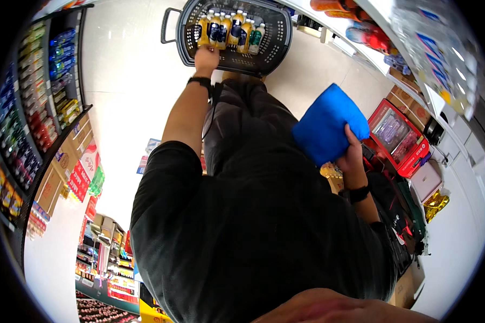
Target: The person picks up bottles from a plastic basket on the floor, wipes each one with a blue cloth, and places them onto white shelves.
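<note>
A dark grey plastic shopping basket [273, 44] with perforated walls sits on the floor by my feet. Several juice bottles with yellow contents and dark blue labels [224, 32] stand in it, beside a clearer bottle with a green label [256, 39]. My left hand [207, 59] reaches over the basket's near rim, its fingers by the base of the leftmost bottles. Whether it grips a bottle or the rim is hidden. In my right hand [353, 151] is a bright blue fabric bundle [329, 123], held by its right edge, away from the basket.
Shelves of bottled drinks [36, 97] line the left, above cardboard cartons [66, 157]. On the right are a shelf of bottles [436, 60], a red display box [400, 137], a pink case [426, 181] and dark bags [392, 202]. Pale tiled floor [121, 80] lies left of the basket.
</note>
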`<state>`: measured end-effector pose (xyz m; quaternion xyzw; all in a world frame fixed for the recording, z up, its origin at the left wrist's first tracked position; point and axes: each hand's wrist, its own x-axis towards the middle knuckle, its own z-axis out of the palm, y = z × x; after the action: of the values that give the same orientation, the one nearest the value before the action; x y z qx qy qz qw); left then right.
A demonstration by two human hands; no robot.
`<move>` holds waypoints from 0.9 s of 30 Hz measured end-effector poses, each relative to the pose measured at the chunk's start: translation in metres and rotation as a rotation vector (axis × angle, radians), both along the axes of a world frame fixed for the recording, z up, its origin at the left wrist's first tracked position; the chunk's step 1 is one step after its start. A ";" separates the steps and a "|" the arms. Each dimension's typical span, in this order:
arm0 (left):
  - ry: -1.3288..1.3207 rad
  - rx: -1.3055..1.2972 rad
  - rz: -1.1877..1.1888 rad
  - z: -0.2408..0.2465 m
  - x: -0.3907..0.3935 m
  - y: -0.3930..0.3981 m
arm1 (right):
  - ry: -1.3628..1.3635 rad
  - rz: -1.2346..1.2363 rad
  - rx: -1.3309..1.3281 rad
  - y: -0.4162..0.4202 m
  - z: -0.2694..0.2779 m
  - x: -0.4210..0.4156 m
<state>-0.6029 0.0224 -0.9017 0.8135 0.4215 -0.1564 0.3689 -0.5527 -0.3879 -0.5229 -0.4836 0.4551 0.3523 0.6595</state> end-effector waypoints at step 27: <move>0.064 -1.076 0.546 -0.053 0.038 0.041 | 0.086 0.020 -0.048 -0.015 -0.105 0.008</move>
<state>-0.5648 0.0634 -0.9549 0.3699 0.4876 -0.2718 0.7426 -0.5447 -0.4027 -0.6276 -0.4881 0.4864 0.3685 0.6240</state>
